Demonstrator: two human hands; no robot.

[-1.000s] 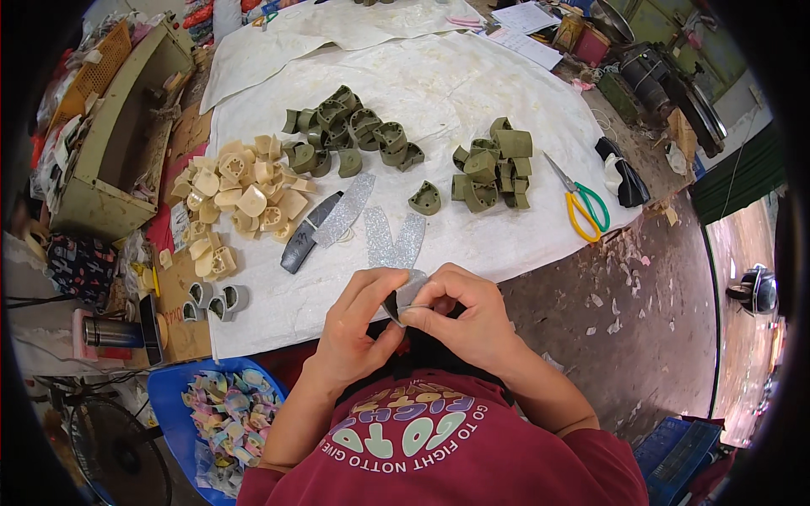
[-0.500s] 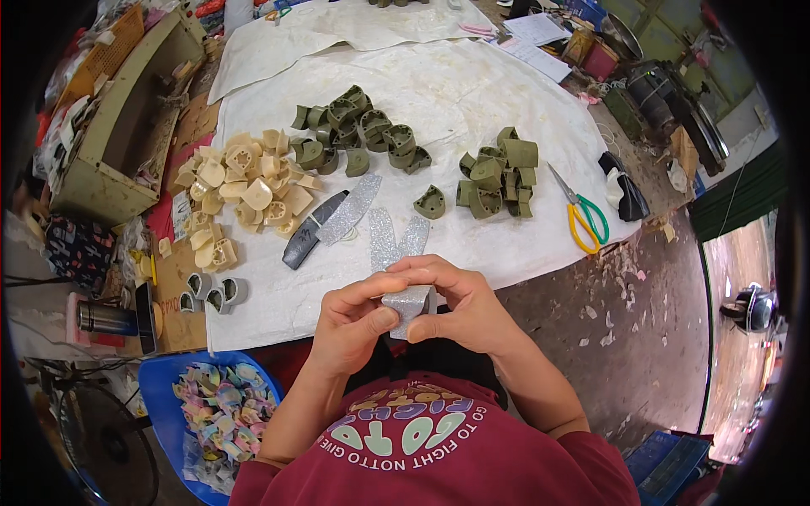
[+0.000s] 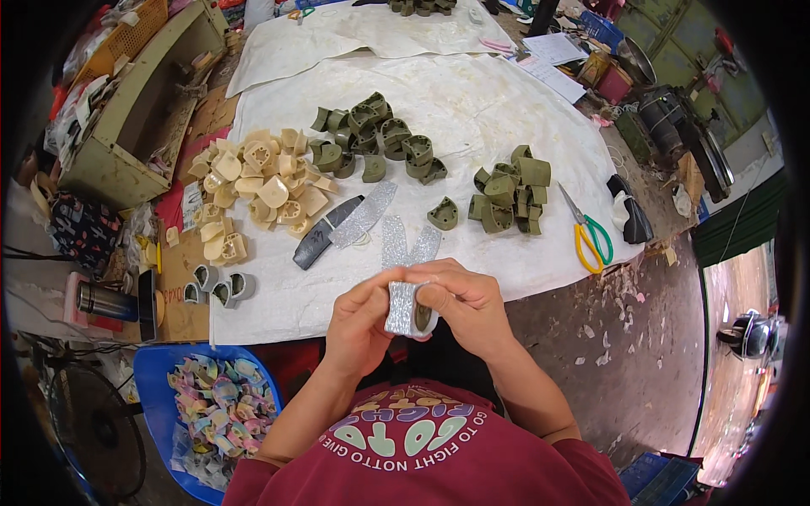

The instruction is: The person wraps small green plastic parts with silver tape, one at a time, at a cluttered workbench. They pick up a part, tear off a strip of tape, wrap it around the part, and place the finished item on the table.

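At the near edge of the white-covered table (image 3: 287,304), the left hand (image 3: 357,319) and right hand (image 3: 472,310) both grip a small block (image 3: 423,318), turned since a moment ago: its olive end now shows, with silver glitter covering (image 3: 400,309) wrapped along its side.

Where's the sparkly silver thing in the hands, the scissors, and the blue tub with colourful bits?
Silver glitter-covered piece (image 3: 401,309): head view, on its sparkly side.
Yellow-and-green-handled scissors (image 3: 581,221): head view, near the pivot.
Blue plastic tub (image 3: 153,391): head view, on its left inner wall.
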